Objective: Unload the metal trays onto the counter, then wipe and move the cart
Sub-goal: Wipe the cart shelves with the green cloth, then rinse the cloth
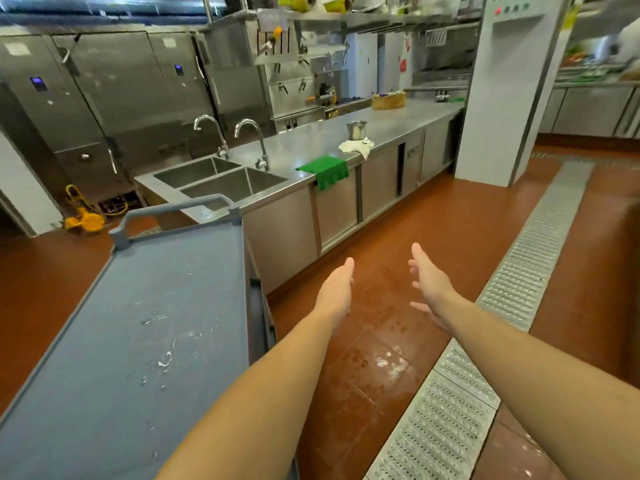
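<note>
A grey plastic cart (145, 323) stands at the left, its top shelf bare except for white smears and scratches. Its handle (180, 211) is at the far end, near the sinks. No metal tray shows on the cart or on the steel counter (311, 143). A green cloth (327, 171) hangs over the counter's front edge, and a white rag (358, 146) lies beside a small steel pot (356, 129). My left hand (337, 289) and my right hand (427, 280) are stretched out over the red floor, right of the cart, fingers apart, palms facing each other, holding nothing.
A double sink (221, 178) with two taps is set in the counter's left end. A metal drain grate (512, 306) runs along the floor on the right. A white pillar (502, 98) stands beyond it. Steel cabinets line the back wall, with a yellow device (83, 220) on the floor.
</note>
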The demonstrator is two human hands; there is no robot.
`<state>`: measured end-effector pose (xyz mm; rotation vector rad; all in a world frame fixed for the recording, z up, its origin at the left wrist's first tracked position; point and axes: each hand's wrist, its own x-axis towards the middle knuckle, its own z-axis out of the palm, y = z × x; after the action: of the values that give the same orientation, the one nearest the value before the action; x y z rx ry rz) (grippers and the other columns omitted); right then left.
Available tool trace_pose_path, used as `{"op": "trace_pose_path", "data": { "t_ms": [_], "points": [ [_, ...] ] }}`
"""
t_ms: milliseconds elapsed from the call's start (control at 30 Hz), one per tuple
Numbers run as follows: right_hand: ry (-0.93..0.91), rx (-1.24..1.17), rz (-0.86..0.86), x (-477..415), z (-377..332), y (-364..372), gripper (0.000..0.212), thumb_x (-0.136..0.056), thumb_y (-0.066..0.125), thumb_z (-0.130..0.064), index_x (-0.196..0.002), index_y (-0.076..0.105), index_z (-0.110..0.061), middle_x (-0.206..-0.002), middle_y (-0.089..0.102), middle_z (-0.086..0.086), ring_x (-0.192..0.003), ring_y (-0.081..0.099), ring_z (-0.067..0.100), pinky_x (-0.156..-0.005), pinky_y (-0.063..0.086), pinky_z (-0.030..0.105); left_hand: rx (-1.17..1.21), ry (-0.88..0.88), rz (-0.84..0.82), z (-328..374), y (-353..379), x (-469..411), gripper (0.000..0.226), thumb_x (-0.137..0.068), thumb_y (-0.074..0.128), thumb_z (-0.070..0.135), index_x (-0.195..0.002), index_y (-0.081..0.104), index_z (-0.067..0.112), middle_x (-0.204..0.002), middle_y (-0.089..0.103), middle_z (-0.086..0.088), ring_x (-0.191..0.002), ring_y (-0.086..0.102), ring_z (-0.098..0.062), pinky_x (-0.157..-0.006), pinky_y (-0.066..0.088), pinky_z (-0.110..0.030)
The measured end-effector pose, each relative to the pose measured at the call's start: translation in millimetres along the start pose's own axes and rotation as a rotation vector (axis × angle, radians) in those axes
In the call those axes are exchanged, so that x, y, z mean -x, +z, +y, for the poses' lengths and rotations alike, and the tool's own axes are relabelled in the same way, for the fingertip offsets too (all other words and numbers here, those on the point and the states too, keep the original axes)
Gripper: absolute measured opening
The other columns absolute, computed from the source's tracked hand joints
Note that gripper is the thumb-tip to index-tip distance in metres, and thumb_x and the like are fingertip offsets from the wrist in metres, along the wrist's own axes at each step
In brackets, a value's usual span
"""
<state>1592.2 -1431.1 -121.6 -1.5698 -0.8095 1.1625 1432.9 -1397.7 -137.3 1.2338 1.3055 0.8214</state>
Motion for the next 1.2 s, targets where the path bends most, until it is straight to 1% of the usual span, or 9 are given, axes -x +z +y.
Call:
{"op": "trace_pose_path", "data": {
  "t_ms": [100,267,367,500,733,900,967,1100,1200],
  "points": [
    [-0.025,0.032,-0.008,-40,-11,-1,0.074,-0.09,0.031,-0.069,-0.148,0.032,-0.024,-0.154,0.031,-0.001,-0.137,0.035,0.022,-0.105,0.038,0.047,0.003,0.0,0.02,4,9,-43,0.057,-0.095,0.031,0.063,-0.141,0.041,0.032,-0.138,0.049,0.007,-0.112,0.051,-0.014,-0.089,0.044,-0.035],
    [-0.045,0.109,-0.013,-127,-40,5,0.07,-0.093,0.033,-0.065,-0.147,0.034,-0.021,-0.151,0.035,0.0,-0.134,0.038,0.023,-0.104,0.04,0.046,0.038,0.005,0.049,27,15,-133,0.056,-0.096,0.031,0.062,-0.141,0.042,0.03,-0.139,0.049,0.004,-0.126,0.046,-0.02,-0.107,0.038,-0.046],
    [-0.067,0.212,-0.001,-182,-58,15,0.063,-0.094,0.036,-0.061,-0.141,0.041,-0.019,-0.138,0.046,0.0,-0.124,0.046,0.023,-0.104,0.042,0.048,0.066,0.008,0.072,45,14,-186,0.056,-0.096,0.03,0.061,-0.141,0.043,0.029,-0.139,0.049,0.003,-0.129,0.045,-0.021,-0.11,0.035,-0.049],
    [-0.127,0.355,0.048,-242,-78,27,0.05,-0.096,0.042,-0.051,-0.131,0.05,-0.016,-0.128,0.053,0.004,-0.116,0.05,0.025,-0.103,0.043,0.048,0.106,-0.008,0.098,64,15,-251,0.056,-0.095,0.03,0.064,-0.138,0.046,0.031,-0.138,0.049,0.004,-0.128,0.045,-0.02,-0.11,0.035,-0.049],
    [-0.12,0.371,0.018,-337,-100,24,0.046,-0.095,0.048,-0.046,-0.128,0.052,-0.015,-0.126,0.055,0.004,-0.113,0.052,0.024,-0.102,0.044,0.046,0.084,-0.028,0.126,78,40,-344,0.054,-0.096,0.029,0.063,-0.138,0.044,0.033,-0.134,0.051,0.006,-0.125,0.046,-0.019,-0.109,0.036,-0.047],
    [-0.115,0.358,-0.014,-427,-114,11,0.048,-0.094,0.048,-0.048,-0.132,0.049,-0.019,-0.129,0.054,0.003,-0.115,0.051,0.023,-0.102,0.045,0.046,0.134,-0.049,0.159,100,72,-409,0.043,-0.096,0.03,0.061,-0.127,0.048,0.035,-0.12,0.05,0.009,-0.106,0.049,-0.014,-0.085,0.042,-0.035],
    [-0.12,0.33,-0.044,-464,-122,6,0.048,-0.093,0.049,-0.048,-0.131,0.05,-0.019,-0.128,0.055,0.003,-0.113,0.052,0.023,-0.101,0.045,0.046,0.118,-0.04,0.175,112,85,-436,0.039,-0.097,0.03,0.06,-0.124,0.047,0.037,-0.121,0.05,0.009,-0.109,0.048,-0.015,-0.088,0.043,-0.036],
    [-0.114,0.299,-0.138,-536,-149,-9,0.051,-0.092,0.052,-0.048,-0.132,0.049,-0.018,-0.129,0.053,0.003,-0.117,0.05,0.024,-0.103,0.043,0.047,0.089,-0.078,0.246,140,107,-495,0.051,-0.098,0.029,0.058,-0.14,0.041,0.032,-0.135,0.05,0.006,-0.123,0.047,-0.02,-0.097,0.041,-0.039],
    [-0.12,0.291,-0.168,-588,-172,-21,0.051,-0.092,0.051,-0.049,-0.133,0.048,-0.02,-0.129,0.053,0.003,-0.117,0.05,0.025,-0.103,0.043,0.047,0.088,-0.073,0.28,157,118,-534,0.052,-0.099,0.029,0.058,-0.142,0.04,0.032,-0.132,0.051,0.006,-0.113,0.049,-0.016,-0.092,0.042,-0.035]
  ]
}}
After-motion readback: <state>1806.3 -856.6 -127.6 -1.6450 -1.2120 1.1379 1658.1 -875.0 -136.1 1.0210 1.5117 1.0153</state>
